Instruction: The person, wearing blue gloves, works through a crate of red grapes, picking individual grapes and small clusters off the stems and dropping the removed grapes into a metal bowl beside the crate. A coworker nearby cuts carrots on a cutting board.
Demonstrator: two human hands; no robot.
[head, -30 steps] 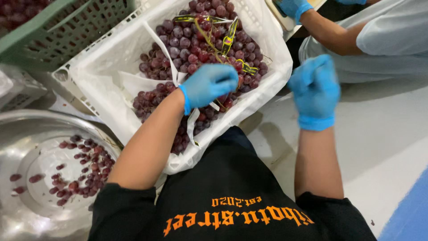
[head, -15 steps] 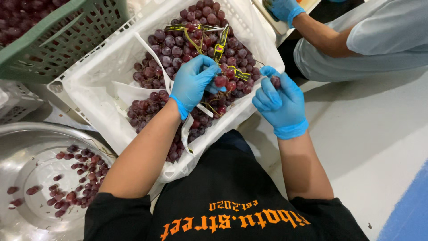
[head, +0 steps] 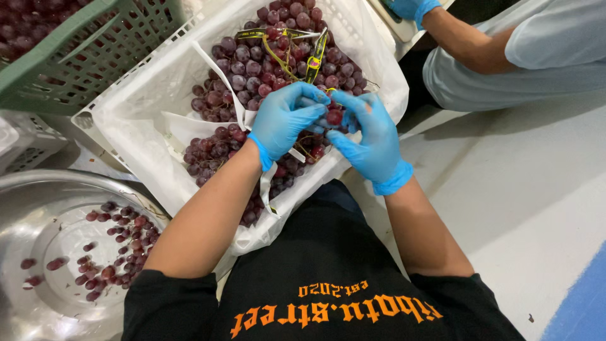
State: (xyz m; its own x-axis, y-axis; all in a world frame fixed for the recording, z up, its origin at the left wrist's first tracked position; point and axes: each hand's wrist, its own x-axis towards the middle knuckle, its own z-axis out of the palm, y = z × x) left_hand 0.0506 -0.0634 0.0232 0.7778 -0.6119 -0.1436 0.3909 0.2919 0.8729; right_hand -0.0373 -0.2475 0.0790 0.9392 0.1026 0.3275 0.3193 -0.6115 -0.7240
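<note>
Both my hands wear blue gloves and meet over a white crate (head: 120, 126) lined with white plastic and filled with red grape bunches (head: 265, 69). My left hand (head: 287, 120) curls its fingers on a bunch near the crate's front edge. My right hand (head: 366, 136) pinches grapes of the same bunch (head: 333, 117) from the right side. Yellow and black paper bands (head: 315, 57) lie among the grapes further back.
A steel bowl (head: 38, 208) with loose red grapes (head: 107, 252) sits at lower left. A green crate (head: 82, 57) of grapes stands at upper left. Another person in a pale shirt (head: 524, 57), with a blue-gloved hand (head: 410, 7), works at upper right. Grey floor lies to the right.
My right hand came in from the right, off the floor side, and joined my left hand on the grape bunch. My left hand shifted slightly right and closed on the grapes.
</note>
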